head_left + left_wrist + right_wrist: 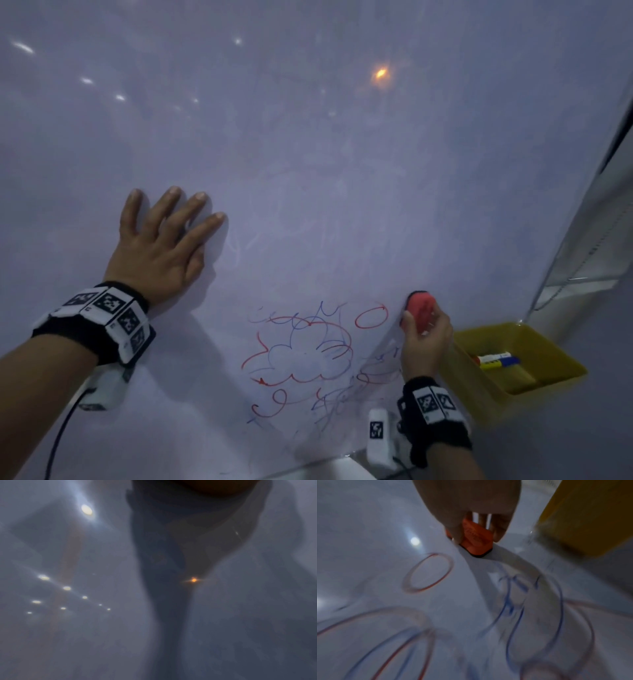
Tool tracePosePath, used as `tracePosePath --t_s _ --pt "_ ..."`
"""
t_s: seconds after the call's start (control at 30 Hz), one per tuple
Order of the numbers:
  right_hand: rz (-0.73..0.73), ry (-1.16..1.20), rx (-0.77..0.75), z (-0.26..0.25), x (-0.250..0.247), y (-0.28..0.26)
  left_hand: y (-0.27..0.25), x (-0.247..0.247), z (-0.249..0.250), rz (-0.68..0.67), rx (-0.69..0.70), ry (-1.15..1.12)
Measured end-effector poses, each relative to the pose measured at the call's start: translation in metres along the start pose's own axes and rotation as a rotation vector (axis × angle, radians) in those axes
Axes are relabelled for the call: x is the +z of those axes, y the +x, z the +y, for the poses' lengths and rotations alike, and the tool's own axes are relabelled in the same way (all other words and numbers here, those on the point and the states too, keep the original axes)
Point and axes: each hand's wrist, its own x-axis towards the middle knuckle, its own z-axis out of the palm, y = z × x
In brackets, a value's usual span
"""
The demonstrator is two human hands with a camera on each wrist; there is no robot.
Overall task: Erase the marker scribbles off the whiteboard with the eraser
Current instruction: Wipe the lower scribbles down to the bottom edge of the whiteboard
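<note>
A whiteboard (342,171) fills the head view, with red and blue marker scribbles (308,359) low in the middle. My right hand (424,339) grips a red eraser (422,310) with a black pad and holds it against the board just right of a red loop (371,317). In the right wrist view the eraser (476,539) sits between thumb and fingers above the red loop (428,572) and blue scribbles (513,595). My left hand (164,240) lies flat on the board with fingers spread, well left of the scribbles. The left wrist view is dim and shows only the board (68,628).
A yellow tray (561,373) with markers (496,359) hangs at the board's right edge, close to my right hand; it appears in the right wrist view as a yellow wall (590,513). The board's metal frame (589,192) runs up the right side.
</note>
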Motion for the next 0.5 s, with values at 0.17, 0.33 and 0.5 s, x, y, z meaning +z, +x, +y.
tracePosePath --t_s 0.17,0.33,0.5 --pt "0.124 0.092 0.097 -0.020 0.019 -0.013 0.001 0.001 -0.002 0.006 0.009 0.015" --pt "-0.117 0.068 -0.205 -0.061 0.048 -0.085 -0.002 0.003 -0.003 0.005 0.023 0.030" --pt "0.050 0.102 -0.041 -0.011 0.025 -0.027 -0.002 0.006 -0.003 0.003 0.024 0.039"
